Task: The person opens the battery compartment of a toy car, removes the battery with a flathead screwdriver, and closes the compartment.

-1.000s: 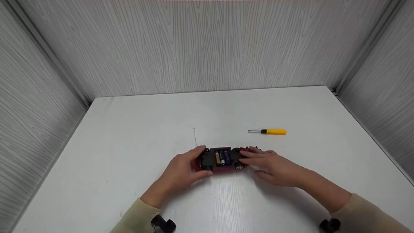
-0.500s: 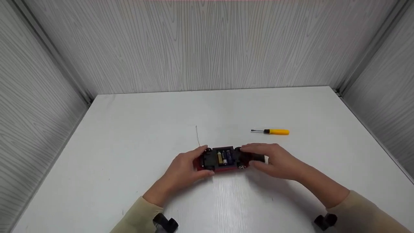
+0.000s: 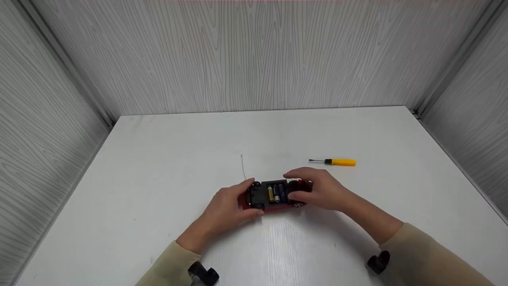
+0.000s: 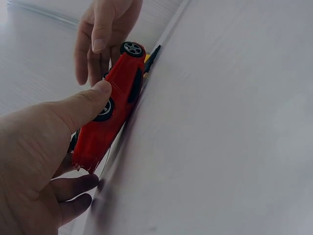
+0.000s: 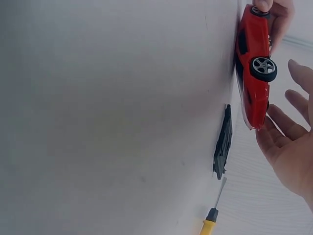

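Observation:
A red toy car point(image 3: 260, 194) lies upside down on the white table, its black underside facing up. Three batteries point(image 3: 276, 193) sit side by side in its uncovered compartment. My left hand point(image 3: 224, 206) grips the car's left end, thumb on the near side and fingers on the far side. Over the right end hovers my right hand point(image 3: 323, 190), thumb and fingers spread apart with nothing held between them. The right wrist view shows a flat black plastic cover point(image 5: 223, 142) on the table past the car's end; my right hand hides it in the head view.
A yellow-handled screwdriver point(image 3: 341, 162) lies behind the right hand, its tip pointing left. A thin wire point(image 3: 243, 167) extends from the car toward the back. Wood-grain panels point(image 3: 254, 55) enclose the table at the back and sides.
My right hand has risen from the car's right end and shifted left toward the battery compartment, its thumb and fingers spreading. The left hand keeps its grip, and the car stays in place.

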The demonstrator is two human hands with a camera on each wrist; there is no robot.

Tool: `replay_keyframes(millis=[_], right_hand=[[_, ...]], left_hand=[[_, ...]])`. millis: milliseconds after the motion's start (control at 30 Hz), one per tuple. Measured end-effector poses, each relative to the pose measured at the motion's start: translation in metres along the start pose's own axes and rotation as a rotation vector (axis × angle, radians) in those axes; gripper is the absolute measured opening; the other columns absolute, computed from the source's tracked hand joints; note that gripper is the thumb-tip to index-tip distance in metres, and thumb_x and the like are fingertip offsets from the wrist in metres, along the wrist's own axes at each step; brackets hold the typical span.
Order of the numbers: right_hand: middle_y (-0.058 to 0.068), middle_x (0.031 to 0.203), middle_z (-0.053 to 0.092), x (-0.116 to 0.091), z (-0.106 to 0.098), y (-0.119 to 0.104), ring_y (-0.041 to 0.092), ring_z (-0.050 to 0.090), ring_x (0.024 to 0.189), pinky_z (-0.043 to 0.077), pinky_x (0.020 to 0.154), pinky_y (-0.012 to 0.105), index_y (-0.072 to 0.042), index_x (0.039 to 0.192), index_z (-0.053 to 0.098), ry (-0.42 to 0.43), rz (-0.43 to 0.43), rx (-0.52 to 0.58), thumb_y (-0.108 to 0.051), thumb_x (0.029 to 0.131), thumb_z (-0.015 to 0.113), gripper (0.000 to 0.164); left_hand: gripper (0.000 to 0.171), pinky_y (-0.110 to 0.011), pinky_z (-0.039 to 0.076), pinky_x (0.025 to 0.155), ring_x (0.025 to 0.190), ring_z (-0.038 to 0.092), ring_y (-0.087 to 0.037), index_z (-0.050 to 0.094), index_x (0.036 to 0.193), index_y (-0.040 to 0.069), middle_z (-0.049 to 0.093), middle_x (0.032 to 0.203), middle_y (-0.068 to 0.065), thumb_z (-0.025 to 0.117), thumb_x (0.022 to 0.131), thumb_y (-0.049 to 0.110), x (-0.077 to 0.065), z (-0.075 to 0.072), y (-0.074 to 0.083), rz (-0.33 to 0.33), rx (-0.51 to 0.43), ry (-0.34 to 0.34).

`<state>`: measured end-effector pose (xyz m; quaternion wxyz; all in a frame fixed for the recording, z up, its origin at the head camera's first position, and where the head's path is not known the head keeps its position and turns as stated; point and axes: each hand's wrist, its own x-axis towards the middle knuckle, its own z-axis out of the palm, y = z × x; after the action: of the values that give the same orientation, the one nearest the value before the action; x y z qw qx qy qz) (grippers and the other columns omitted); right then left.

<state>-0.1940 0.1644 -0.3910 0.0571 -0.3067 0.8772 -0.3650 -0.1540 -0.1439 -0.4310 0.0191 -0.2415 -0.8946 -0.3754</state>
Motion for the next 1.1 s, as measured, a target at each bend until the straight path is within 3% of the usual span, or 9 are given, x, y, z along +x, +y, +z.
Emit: replay_keyframes(millis=[167,533,1100], right_hand=[[-0.002,0.139,0.068,0.005,0.006,0.004,0.021,0.063,0.119,0.053,0.102,0.047,-0.019,0.143,0.068,-0.037,0.043,0.039,-0.032,0.093,0.084,0.054],[-0.005,0.142,0.065,0.008,0.011,0.005,0.022,0.059,0.122,0.052,0.103,0.045,-0.029,0.146,0.066,-0.089,0.14,0.056,-0.037,0.093,0.083,0.056],[-0.004,0.131,0.067,0.007,0.016,0.003,0.023,0.059,0.114,0.051,0.096,0.043,-0.036,0.137,0.067,-0.068,0.159,0.02,-0.038,0.093,0.083,0.047]], left_hand=[[0.087,-0.044,0.05,0.109,0.13,0.062,-0.021,0.05,0.158,0.007,0.064,0.147,-0.009,0.088,0.089,0.043,0.0,0.0,0.0,0.001,0.0,-0.002],[0.081,-0.042,0.05,0.109,0.127,0.063,-0.018,0.053,0.157,0.011,0.065,0.145,-0.005,0.088,0.089,0.037,0.0,0.001,0.0,-0.01,-0.013,-0.01],[0.076,-0.043,0.052,0.102,0.115,0.067,-0.019,0.058,0.153,0.014,0.071,0.134,-0.006,0.089,0.087,0.038,0.0,0.0,-0.001,-0.016,0.006,0.011]])
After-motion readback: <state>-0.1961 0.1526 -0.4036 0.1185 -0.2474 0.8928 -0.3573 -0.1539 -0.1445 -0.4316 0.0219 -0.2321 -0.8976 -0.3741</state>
